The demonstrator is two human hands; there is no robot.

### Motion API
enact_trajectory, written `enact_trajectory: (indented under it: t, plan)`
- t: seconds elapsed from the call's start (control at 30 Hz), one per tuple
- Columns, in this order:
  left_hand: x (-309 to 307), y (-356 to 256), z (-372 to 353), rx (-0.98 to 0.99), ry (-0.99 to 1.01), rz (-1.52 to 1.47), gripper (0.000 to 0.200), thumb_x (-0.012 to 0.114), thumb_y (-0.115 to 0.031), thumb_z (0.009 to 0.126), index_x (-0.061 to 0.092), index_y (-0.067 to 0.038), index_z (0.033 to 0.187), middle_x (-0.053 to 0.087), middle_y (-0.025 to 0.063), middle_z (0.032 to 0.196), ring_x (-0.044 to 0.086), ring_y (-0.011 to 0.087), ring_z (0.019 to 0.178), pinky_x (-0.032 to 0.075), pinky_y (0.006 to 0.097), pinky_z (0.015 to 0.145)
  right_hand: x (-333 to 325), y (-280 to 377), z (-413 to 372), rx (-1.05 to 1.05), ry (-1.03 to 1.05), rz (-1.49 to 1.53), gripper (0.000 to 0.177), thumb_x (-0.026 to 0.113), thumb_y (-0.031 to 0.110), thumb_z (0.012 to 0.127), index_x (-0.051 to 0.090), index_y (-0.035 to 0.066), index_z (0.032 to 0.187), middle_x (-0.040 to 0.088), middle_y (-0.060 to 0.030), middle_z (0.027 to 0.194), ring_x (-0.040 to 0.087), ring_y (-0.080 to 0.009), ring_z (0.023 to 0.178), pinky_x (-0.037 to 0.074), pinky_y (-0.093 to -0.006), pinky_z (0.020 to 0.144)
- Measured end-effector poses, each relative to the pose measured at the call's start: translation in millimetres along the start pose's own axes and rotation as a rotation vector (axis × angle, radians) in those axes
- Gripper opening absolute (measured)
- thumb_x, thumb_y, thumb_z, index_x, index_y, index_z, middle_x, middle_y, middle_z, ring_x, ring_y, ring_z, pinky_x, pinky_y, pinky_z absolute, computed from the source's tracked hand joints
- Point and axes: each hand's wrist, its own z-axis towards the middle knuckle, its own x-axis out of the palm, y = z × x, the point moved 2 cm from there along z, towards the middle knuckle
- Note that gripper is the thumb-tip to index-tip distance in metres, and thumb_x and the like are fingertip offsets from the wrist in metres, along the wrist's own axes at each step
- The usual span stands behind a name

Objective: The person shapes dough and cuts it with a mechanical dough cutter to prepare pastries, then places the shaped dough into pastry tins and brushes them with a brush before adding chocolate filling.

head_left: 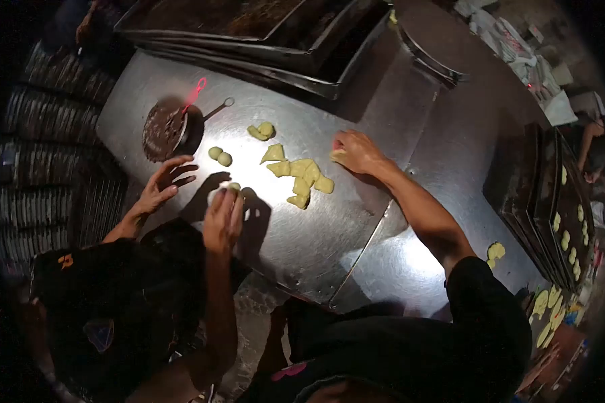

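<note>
My right hand (357, 153) is closed at the middle of the metal table, its fingers curled over a piece of yellow dough (339, 156) that shows only in part. My left hand is not visible; a shadowed limb shows below the table's front edge. Left of my right hand lies a cluster of cut dough pieces (305, 170), several of them touching. Behind the cluster sit two more dough lumps (265, 129). Two round dough balls (220, 156) rest side by side farther left.
A co-worker's hand (224, 216) at left pinches dough; their other hand (160, 188) is spread beside a pot of brown paste (163, 133) with a red-handled utensil (195, 92). Stacked dark trays (302, 67) stand behind. More trays (528, 195) and flat dough (550, 312) are at right.
</note>
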Motion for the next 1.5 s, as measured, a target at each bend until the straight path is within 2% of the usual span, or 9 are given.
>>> enact_trajectory:
  t: [0.27, 0.43, 0.6, 0.83, 0.9, 1.0, 1.1, 1.23, 1.5]
  plan:
    - [22.2, -24.8, -20.6, -0.005, 0.189, -0.11, 0.029, 0.058, -0.009, 0.08, 0.057, 0.003, 0.107, 0.058, 0.0183, 0.111, 0.054, 0.0383, 0.108, 0.047, 0.0461, 0.093, -69.9, -3.2, 17.8, -0.045, -0.205, 0.085, 0.036, 0.062, 0.031, 0.087, 0.063, 0.001, 0.107, 0.061, -0.0198, 0.106, 0.059, -0.0366, 0.1, 0.046, -0.0423, 0.088]
    - [59.0, 20.7, -32.6, -0.249, 0.328, -0.206, 0.025, 0.052, -0.009, 0.078, 0.059, 0.003, 0.1, 0.06, 0.0187, 0.106, 0.054, 0.0392, 0.105, 0.045, 0.0458, 0.092, -202.5, -161.3, 49.7, -0.005, -1.13, -0.358, 0.031, 0.052, 0.029, 0.092, 0.058, 0.003, 0.108, 0.056, -0.0197, 0.102, 0.054, -0.0376, 0.097, 0.044, -0.047, 0.081]
    - [54.6, -23.9, -10.0, -0.149, 0.122, -0.148, 0.021, 0.055, -0.008, 0.076, 0.057, 0.004, 0.093, 0.059, 0.0176, 0.1, 0.055, 0.0379, 0.1, 0.046, 0.0448, 0.086, -231.7, -275.0, 83.8, 0.259, -0.699, -0.673, 0.032, 0.05, 0.033, 0.094, 0.059, 0.009, 0.112, 0.057, -0.017, 0.103, 0.054, -0.0345, 0.101, 0.044, -0.0484, 0.083]
    - [23.9, -20.0, 1.7, -0.168, 0.21, -0.01, 0.011, 0.053, -0.004, 0.078, 0.056, 0.001, 0.087, 0.057, 0.0158, 0.091, 0.056, 0.0336, 0.089, 0.048, 0.0382, 0.085, -234.0, -251.5, 84.4, 0.138, -0.926, -0.69, 0.038, 0.044, 0.037, 0.095, 0.066, 0.006, 0.093, 0.064, -0.0186, 0.097, 0.061, -0.038, 0.094, 0.047, -0.0524, 0.075]
    - [62.7, -10.3, -51.6, -0.171, 0.232, -0.174, 0.021, 0.054, -0.005, 0.086, 0.06, 0.007, 0.102, 0.058, 0.019, 0.103, 0.055, 0.0375, 0.105, 0.045, 0.0402, 0.09, -217.5, -221.9, 71.3, 0.191, -0.628, -0.657, 0.034, 0.047, 0.035, 0.094, 0.065, 0.006, 0.096, 0.065, -0.0185, 0.097, 0.062, -0.037, 0.093, 0.047, -0.0498, 0.077]
    - [52.1, 135.3, 130.8, -0.061, 0.636, -0.951, 0.032, 0.058, 0.001, 0.085, 0.055, 0.0, 0.117, 0.053, 0.0157, 0.12, 0.051, 0.0305, 0.116, 0.041, 0.0357, 0.097, -182.9, -232.4, 62.2, 0.177, -0.586, -0.776, 0.032, 0.051, 0.033, 0.092, 0.063, 0.005, 0.099, 0.066, -0.0179, 0.094, 0.064, -0.0354, 0.089, 0.047, -0.0499, 0.076]
    - [72.7, 102.0, 151.3, 0.326, 0.498, -0.605, 0.059, 0.068, 0.004, 0.077, 0.046, -0.009, 0.13, 0.048, 0.016, 0.128, 0.049, 0.0321, 0.119, 0.042, 0.0409, 0.099, -189.0, -257.7, 67.4, 0.16, -0.444, -0.701, 0.032, 0.055, 0.033, 0.089, 0.062, 0.003, 0.101, 0.067, -0.0178, 0.091, 0.065, -0.0335, 0.087, 0.047, -0.0503, 0.075]
    - [38.1, -40.5, -4.4, 0.164, 0.395, -0.138, 0.034, 0.059, -0.004, 0.084, 0.051, -0.004, 0.117, 0.054, 0.013, 0.115, 0.053, 0.0274, 0.11, 0.045, 0.0355, 0.095, -223.3, -258.0, 76.2, -0.006, -0.512, -0.695, 0.023, 0.055, 0.022, 0.09, 0.061, 0.005, 0.103, 0.065, -0.0192, 0.086, 0.063, -0.0364, 0.089, 0.049, -0.0471, 0.074]
    - [42.1, -14.0, -41.6, 0.29, 0.566, 0.123, 0.037, 0.058, -0.014, 0.083, 0.051, 0.0, 0.117, 0.057, 0.0126, 0.119, 0.055, 0.0317, 0.105, 0.045, 0.0436, 0.092, -291.5, -224.6, 86.2, 0.103, -0.288, -0.515, 0.034, 0.058, 0.025, 0.085, 0.061, -0.003, 0.105, 0.065, -0.0247, 0.093, 0.062, -0.0399, 0.085, 0.047, -0.048, 0.071]
